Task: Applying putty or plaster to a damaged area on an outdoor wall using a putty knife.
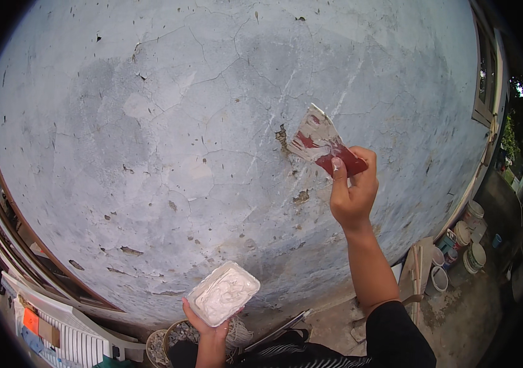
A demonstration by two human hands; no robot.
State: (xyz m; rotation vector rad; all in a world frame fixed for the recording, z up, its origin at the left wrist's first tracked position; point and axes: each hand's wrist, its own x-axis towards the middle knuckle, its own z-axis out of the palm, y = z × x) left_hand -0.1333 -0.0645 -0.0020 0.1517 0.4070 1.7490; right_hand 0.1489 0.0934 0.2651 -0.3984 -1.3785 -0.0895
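My right hand (353, 193) is closed round the red end of a putty knife (320, 138), thumb on its near face. Whitish filler smears the blade, which is held up at the wall. Just left of the blade, a chipped hole (282, 140) shows in the cracked, pale blue wall (169, 122); whether the blade touches the wall I cannot tell. Lower down, my left hand (209, 328) supports a white rectangular tub (223, 293) from below, its fingers partly hidden. Thick white filler (231, 289) with a swirled surface fills the tub.
Smaller chips (131, 251) mark the wall's lower left. Several buckets (473, 257) stand at the right by a leaning board (418, 276). At lower left are a white slatted bench (80, 337) and pots of gravel (157, 346). A window frame (484, 67) borders the upper right.
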